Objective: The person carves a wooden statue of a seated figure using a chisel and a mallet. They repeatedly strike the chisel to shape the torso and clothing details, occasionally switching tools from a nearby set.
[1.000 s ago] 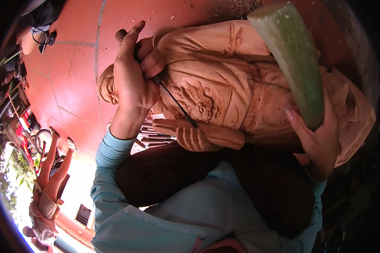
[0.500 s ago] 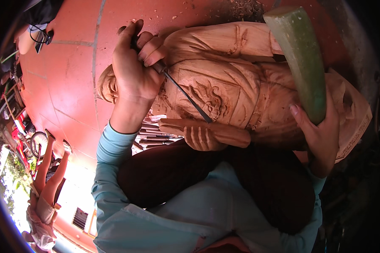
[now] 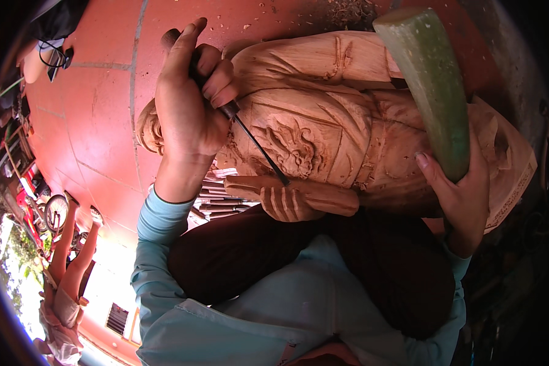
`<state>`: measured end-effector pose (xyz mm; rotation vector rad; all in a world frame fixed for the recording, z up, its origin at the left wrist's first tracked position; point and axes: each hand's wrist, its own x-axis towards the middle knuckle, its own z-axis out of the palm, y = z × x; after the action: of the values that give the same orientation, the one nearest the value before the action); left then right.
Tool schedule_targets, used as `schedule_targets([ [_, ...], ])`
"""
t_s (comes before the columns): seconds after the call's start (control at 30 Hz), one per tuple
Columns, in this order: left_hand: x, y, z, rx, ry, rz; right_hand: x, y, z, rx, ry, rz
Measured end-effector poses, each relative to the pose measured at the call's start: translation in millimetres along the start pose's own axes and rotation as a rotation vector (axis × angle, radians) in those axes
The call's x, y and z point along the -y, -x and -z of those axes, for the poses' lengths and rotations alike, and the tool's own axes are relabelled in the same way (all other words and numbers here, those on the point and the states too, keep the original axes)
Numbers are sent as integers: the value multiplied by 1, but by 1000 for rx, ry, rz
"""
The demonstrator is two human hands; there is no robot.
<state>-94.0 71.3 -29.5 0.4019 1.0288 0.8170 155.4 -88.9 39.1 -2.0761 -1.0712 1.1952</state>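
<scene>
The left hand (image 3: 189, 116) is clenched around a chisel (image 3: 250, 137), its thin shaft slanting down so the tip meets the carved forearm of the wooden statue (image 3: 348, 140) lying across the lap. Keep that angle low and the wrist braced on the wood, I judge. The right hand (image 3: 463, 195) is wrapped around 1 green mallet (image 3: 430, 91), raised above the statue; short, light taps suit such fine relief.

Open red floor (image 3: 97, 110) lies left of the carved statue (image 3: 348, 128); spare chisels (image 3: 210, 198) crowd underneath.
</scene>
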Motion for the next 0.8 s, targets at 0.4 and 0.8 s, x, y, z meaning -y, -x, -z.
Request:
schedule_targets([
  [0.4,5,2,-8,-44,-142,-44,0,0,-3,-5,-55,-3],
  [0.8,10,2,-2,19,50,6,2,-1,1,43,10,39],
])
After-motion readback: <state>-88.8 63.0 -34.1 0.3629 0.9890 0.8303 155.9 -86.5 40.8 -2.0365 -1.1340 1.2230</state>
